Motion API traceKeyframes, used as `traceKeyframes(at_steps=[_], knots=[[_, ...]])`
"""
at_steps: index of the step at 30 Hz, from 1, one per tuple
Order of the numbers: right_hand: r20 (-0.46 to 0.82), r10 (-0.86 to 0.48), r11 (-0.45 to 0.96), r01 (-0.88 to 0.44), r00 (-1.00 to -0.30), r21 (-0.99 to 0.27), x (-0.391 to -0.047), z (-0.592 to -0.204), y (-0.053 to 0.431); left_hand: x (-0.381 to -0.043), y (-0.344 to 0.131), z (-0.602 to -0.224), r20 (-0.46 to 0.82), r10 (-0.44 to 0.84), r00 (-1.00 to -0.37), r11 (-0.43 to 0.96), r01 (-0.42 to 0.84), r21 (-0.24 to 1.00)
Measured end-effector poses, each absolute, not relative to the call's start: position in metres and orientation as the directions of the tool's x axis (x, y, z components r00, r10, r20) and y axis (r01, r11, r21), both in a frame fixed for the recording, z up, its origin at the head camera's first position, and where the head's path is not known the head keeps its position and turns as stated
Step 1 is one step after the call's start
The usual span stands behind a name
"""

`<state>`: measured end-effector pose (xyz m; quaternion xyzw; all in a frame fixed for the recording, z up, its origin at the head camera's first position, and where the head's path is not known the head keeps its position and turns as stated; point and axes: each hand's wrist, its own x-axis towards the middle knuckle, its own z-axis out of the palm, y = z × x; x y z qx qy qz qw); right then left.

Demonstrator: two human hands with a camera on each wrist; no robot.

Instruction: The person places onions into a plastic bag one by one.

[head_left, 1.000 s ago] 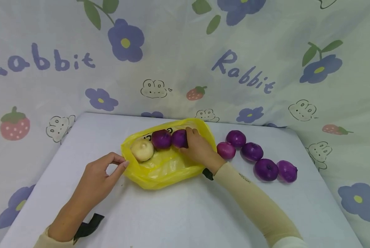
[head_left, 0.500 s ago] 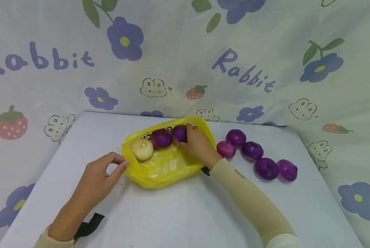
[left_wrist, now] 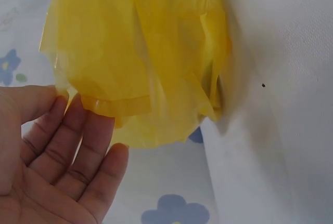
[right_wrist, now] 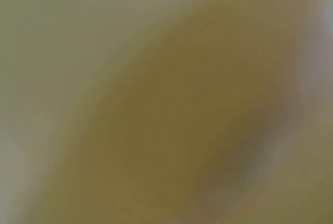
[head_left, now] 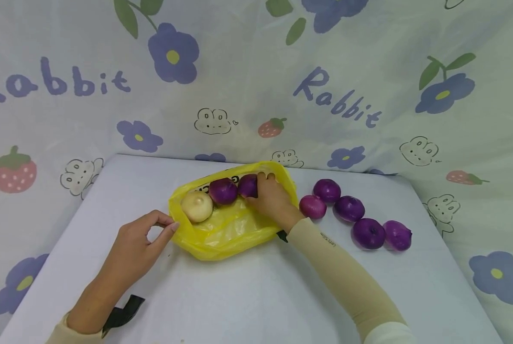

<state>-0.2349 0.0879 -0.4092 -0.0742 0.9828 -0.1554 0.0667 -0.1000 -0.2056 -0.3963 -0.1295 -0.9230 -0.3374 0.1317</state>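
Note:
A yellow plastic bag (head_left: 222, 251) lies spread with its mouth facing up. At its left rim my left hand (head_left: 136, 246) pinches the plastic between thumb and index finger; in the left wrist view the other fingers of this hand (left_wrist: 67, 167) lie against the bag (left_wrist: 119, 42). My right hand (head_left: 275, 198) reaches inside at the right end, thumb and fingers around a purple onion (head_left: 246, 185) that it partly hides. Left of that sit another purple onion (head_left: 223, 191) and a pale yellow onion (head_left: 197, 207), in a row. The right wrist view is too blurred to read.
Right of the bag, several purple onions stand on the white table (head_left: 239, 301), among them a pinkish one (head_left: 312, 207) close to the bag and a dark one (head_left: 368, 233) farther right. A patterned curtain (head_left: 247, 86) hangs behind the table.
The view has tilted slightly. My right hand has shifted a little to the left inside the bag, still at the same purple onion. The left hand keeps its pinch on the rim.

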Motion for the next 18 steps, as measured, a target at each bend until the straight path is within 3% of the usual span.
traceKeyframes(at_steps=[18], knots=[[-0.107,-0.151,0.935,-0.107,-0.983,-0.338,-0.2295,-0.4088,0.0901,-0.0988,-0.2067,-0.3939,0.328,0.142,-0.934,0.736,0.321,0.596]])
